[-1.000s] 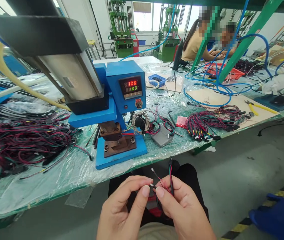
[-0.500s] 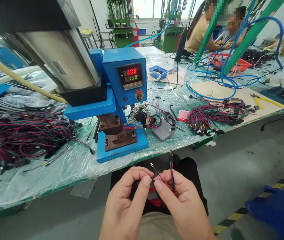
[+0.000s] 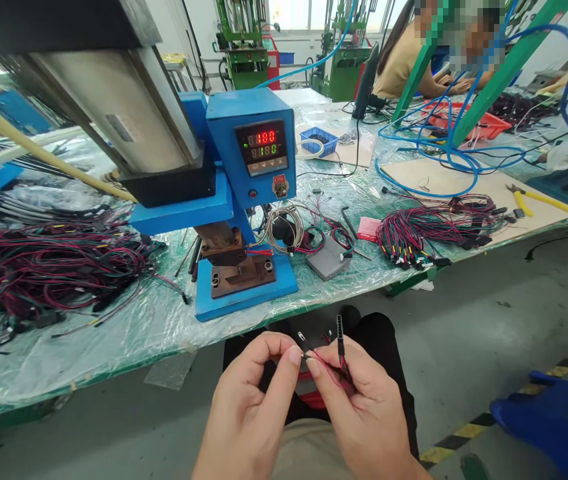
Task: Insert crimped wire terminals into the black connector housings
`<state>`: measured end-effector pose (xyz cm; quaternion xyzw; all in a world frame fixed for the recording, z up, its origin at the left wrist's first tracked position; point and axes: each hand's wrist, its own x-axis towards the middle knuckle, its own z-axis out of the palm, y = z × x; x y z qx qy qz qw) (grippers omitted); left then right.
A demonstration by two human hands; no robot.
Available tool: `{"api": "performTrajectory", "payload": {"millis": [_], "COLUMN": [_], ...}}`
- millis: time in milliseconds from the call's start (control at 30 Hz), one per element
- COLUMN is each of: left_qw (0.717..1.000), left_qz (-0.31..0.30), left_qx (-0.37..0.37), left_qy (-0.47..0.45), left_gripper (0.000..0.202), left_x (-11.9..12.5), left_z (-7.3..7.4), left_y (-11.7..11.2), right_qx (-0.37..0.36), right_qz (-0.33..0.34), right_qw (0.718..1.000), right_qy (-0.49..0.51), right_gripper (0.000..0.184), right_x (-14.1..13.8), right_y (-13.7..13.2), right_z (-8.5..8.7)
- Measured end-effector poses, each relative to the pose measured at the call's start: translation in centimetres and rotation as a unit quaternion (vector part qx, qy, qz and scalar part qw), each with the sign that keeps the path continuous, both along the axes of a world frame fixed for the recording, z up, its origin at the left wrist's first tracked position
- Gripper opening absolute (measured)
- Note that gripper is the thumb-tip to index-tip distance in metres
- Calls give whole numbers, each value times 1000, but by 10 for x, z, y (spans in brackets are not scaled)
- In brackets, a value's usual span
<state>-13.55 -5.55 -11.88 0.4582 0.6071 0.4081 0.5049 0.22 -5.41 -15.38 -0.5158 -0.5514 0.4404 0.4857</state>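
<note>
In front of my lap, my left hand [image 3: 259, 393] is closed, thumb and forefinger pinching the tip of a thin dark wire; most of that tip is hidden. Close beside it, my right hand [image 3: 367, 393] grips a wire harness [image 3: 345, 366] of red and black wires between thumb and fingers. A long black connector [image 3: 340, 331] on the harness sticks up above the right forefinger. Another loose wire end with a small pale metal terminal [image 3: 301, 336] pokes up between the two hands.
Ahead stands a blue press [image 3: 247, 290] with a lit temperature display [image 3: 265, 143]. Wire bundles lie left [image 3: 59, 267] and right [image 3: 424, 227] of it on the plastic-covered table. Yellow-handled cutters [image 3: 521, 200] rest on a board. A co-worker [image 3: 399, 67] sits beyond.
The black connector in my right hand has turned more upright and its long side faces me. The loose terminal end has shifted slightly left and down. Both hands keep their pinch.
</note>
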Motion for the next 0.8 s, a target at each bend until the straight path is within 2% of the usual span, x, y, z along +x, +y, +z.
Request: {"api": "performTrajectory", "payload": {"millis": [267, 533, 600, 667, 733, 800], "left_qw": [1000, 996, 996, 996, 994, 986], "left_qz": [-12, -54, -69, -83, -102, -126], "left_qx": [-16, -66, -60, -30, 33, 98], "left_qy": [14, -31, -18, 3, 27, 45], "left_gripper": [27, 29, 29, 25, 18, 10], "left_x": [-2, -6, -8, -10, -13, -17], "left_z": [0, 4, 4, 4, 3, 1], "left_y": [1, 4, 3, 2, 1, 1], "right_qx": [-44, -10, -68, -158, -222, -243], "right_qz": [37, 37, 55, 73, 91, 107], "right_qw": [998, 999, 996, 978, 949, 930], "right_qy": [6, -20, 26, 117, 204, 253], "right_gripper": [30, 29, 28, 30, 32, 34], "right_x": [4, 9, 11, 14, 17, 19], "right_y": [3, 1, 3, 5, 7, 8], "right_z": [0, -3, -3, -4, -6, -7]}}
